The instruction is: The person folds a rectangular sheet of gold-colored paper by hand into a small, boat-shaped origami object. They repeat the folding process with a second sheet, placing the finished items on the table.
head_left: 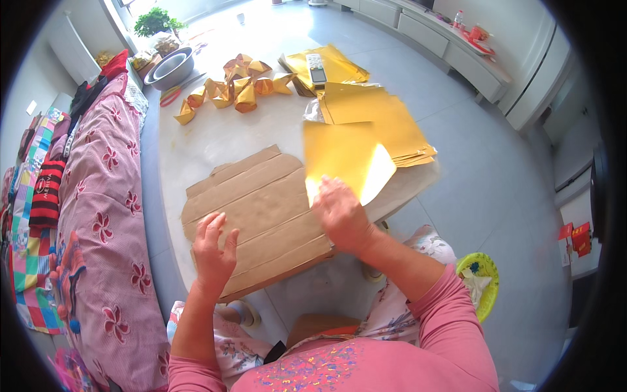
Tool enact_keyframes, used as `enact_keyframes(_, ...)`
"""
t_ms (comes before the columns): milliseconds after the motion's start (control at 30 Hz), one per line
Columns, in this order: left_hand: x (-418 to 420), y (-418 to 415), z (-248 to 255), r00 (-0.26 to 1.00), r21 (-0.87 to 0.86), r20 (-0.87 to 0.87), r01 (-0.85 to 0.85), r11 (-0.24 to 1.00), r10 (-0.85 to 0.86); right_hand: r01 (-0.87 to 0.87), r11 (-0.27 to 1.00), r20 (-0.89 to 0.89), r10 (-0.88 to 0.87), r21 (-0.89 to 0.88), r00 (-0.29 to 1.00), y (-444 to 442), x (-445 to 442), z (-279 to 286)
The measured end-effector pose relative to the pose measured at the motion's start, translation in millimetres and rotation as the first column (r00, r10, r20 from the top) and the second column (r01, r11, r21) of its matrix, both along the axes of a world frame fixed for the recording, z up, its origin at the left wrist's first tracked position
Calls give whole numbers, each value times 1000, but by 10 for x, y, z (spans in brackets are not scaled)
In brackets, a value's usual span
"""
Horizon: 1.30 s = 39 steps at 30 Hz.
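My right hand (340, 213) grips the near edge of a sheet of gold paper (338, 152), which is raised at an angle and catches bright light on its right corner. Below and left of it lies a flattened piece of brown cardboard (254, 210) with fold lines. Over the cardboard's left edge hovers my left hand (214, 245), fingers and thumb apart and nothing in it. Behind the raised sheet rests a stack of gold paper (377, 112). Several folded gold paper ingots (235, 88) sit in a cluster at the table's far side.
A second gold paper stack (338, 63) bears a calculator-like keypad device (316, 68). Red-handled scissors (170, 96) and grey basins (171, 68) are at the far left of the table (171, 147). A pink-covered sofa (108, 196) runs along the left; a yellow-green bin (482, 289) stands right.
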State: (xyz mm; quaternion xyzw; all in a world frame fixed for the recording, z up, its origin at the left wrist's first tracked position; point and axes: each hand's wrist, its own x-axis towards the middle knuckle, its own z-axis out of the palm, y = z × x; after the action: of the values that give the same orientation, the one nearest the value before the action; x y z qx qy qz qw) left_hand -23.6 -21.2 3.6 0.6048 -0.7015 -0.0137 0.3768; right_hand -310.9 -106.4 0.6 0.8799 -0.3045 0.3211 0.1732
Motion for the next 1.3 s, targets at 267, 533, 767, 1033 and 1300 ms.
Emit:
enact_keyframes(267,-179,66,86,961,-54,265,92,994,-74,-451,893,142,447,-4,883,494,298,160)
enact_keyframes(533,139,11,101,979,-47,112,177,983,-171,-601,795,474,496,89,727,439,146,198)
enact_keyframes(767,288,18,302,863,-132,-298,386,913,-408,-531,759,630,209,378,748,297,82,198)
enact_keyframes(1033,667,164,208,722,-285,-594,225,932,-356,-571,565,685,12,596,728,254,120,191)
enact_keyframes(1300,574,184,229,881,-238,-437,-307,921,181,-533,24,499,-389,846,774,278,241,138)
